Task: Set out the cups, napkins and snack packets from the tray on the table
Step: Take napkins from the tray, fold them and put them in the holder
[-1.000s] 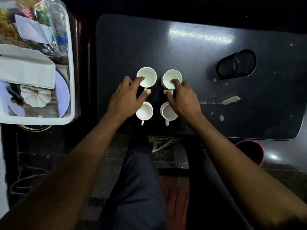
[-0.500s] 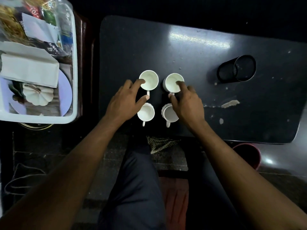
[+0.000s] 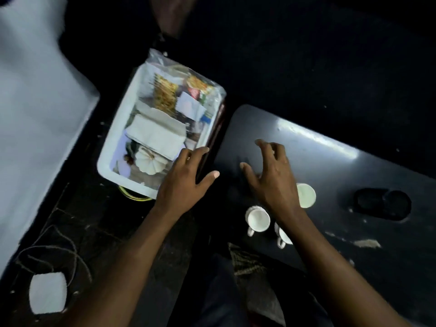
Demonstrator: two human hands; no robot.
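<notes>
On the dark table (image 3: pixel 330 166), right of centre, the white cups (image 3: pixel 257 218) stand grouped near the front edge; three show, and a fourth may sit hidden under the right forearm, which the blur does not let me confirm. Left of the table, just beside its edge, the white tray (image 3: pixel 105 161) holds what is left to set out: a folded stack of napkins (image 3: pixel 155 135) mid-tray, snack packets (image 3: pixel 165 92) in clear wrap at its far end, and a small white pumpkin-shaped piece (image 3: pixel 148 162) at the near end. Left hand (image 3: pixel 182 182) is open, fingers spread, hovering over the tray's near right rim, holding nothing. Right hand (image 3: pixel 271 178) is open too, fingers loosely curled above bare tabletop beyond the cups, empty. Cups look done; napkins seem the likely next item. They should be light and limp, so best pinched across the whole stack at a folded edge, or the sheets will fan apart. Packets look light, crinkly and slippery; grip at a sealed edge, not the middle, to avoid crushing the contents.
</notes>
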